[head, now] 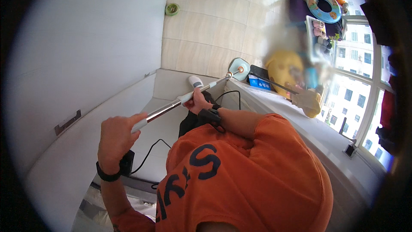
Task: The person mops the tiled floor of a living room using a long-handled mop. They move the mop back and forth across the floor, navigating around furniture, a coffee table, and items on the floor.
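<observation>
A telescopic metal pole (161, 111) with pale grips crosses in front of me at a slant. My left hand (118, 137) is closed around the grip at its near end. Farther along, my right hand (197, 101) grips the pole by its middle joint. At the far end is a pale mint-green flat head (243, 73) with an orange ring at the joint, over the floor beside the corner of a white ledge. Whether the head touches the floor cannot be told. Both my wrists carry black bands and dark devices.
A white wall (96, 38) is on the left, and a white ledge (325, 145) runs below the windows on the right. Black cables (148, 151) loop near my body. A white slipper (195, 82), a green round dish (172, 9) and a blurred yellow object (283, 67) are also in view.
</observation>
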A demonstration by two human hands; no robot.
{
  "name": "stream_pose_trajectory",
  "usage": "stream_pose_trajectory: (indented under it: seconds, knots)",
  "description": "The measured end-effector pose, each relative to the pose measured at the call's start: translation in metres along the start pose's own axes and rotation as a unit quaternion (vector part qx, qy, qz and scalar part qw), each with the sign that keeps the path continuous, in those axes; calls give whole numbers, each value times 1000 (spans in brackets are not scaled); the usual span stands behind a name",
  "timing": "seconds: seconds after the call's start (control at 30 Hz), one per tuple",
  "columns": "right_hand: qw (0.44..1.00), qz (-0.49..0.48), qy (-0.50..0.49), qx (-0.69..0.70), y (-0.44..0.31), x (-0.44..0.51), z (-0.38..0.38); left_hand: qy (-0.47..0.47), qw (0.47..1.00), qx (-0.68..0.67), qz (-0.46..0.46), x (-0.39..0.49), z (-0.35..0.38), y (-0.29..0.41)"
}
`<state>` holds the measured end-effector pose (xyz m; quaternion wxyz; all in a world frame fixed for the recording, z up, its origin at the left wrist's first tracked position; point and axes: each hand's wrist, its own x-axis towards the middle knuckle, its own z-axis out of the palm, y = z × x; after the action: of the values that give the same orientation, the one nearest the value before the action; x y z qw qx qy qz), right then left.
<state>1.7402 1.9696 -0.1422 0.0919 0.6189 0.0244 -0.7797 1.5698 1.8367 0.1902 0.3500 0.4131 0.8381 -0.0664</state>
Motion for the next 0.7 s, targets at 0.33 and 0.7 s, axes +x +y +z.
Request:
stream_pose_trajectory:
  seconds: [0.33,0.7]
  knots:
    - [983,111,-135,-48,89,-33,89,20,990,-2,-138,-98,-28,-31]
    - [990,-17,-51,-128,23,-16,-2,-30,985,-141,-93,-50,8,4]
